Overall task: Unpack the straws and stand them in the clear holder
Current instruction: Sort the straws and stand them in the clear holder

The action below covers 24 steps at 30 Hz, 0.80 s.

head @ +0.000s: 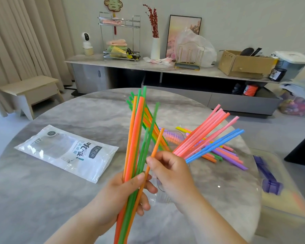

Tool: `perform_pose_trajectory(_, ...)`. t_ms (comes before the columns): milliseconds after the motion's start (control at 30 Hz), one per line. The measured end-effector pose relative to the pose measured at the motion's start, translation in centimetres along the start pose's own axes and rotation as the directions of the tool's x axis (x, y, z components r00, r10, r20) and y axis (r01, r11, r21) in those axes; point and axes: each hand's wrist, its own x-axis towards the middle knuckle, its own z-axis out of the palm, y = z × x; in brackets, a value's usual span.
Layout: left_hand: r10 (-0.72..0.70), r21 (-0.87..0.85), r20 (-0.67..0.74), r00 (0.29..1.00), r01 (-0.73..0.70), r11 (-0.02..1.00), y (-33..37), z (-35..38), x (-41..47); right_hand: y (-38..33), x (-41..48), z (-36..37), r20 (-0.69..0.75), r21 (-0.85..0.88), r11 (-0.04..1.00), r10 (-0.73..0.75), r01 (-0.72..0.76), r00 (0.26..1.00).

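My left hand (125, 192) grips a bundle of orange and green straws (136, 131) that points up and away from me. My right hand (171, 171) pinches one orange straw (157, 143) of that bundle between thumb and forefinger. Behind my right hand the clear holder (163, 188) stands on the table, mostly hidden, with pink and blue straws (209, 136) fanning out of it to the right. More loose straws (225, 154) in purple, pink, yellow and orange lie flat on the table beyond. The emptied straw bag (67, 152) lies flat to the left.
The round grey marble table (42, 199) carries everything. A purple plastic piece (268, 178) lies on a clear surface at the right edge. A wooden stool (30, 92) and a long sideboard (165, 71) with a cardboard box stand behind.
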Motion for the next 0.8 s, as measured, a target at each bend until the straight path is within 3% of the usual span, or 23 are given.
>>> perform_pose_trajectory(167,0.032,0.064,-0.106,0.994,-0.026,0.998,-0.2,-0.5,0.2,0.0,0.1,-0.4,-0.061,-0.025,1.0,0.007,-0.009,0.998)
perform_pose_trajectory(367,0.031,0.106,-0.131,0.991,-0.017,0.994,-0.2,-0.7,0.5,-0.3,0.1,-1.0,-0.059,-0.058,0.998,0.021,-0.024,0.998)
perform_pose_trajectory(500,0.043,0.125,-0.145,0.989,-0.025,0.992,-0.1,-0.9,0.6,-0.6,0.3,-1.5,-0.065,0.127,0.99,0.072,-0.063,0.995)
perform_pose_trajectory(600,0.083,0.129,-0.174,0.981,-0.06,0.99,0.0,-1.1,0.6,-0.9,0.6,-2.3,-0.134,0.189,0.982,0.029,-0.003,0.991)
perform_pose_trajectory(800,0.141,0.152,-0.244,0.96,-0.106,0.983,0.9,-1.7,0.6,-1.9,1.5,-4.8,-0.313,-0.057,0.981,-0.195,0.187,0.93)
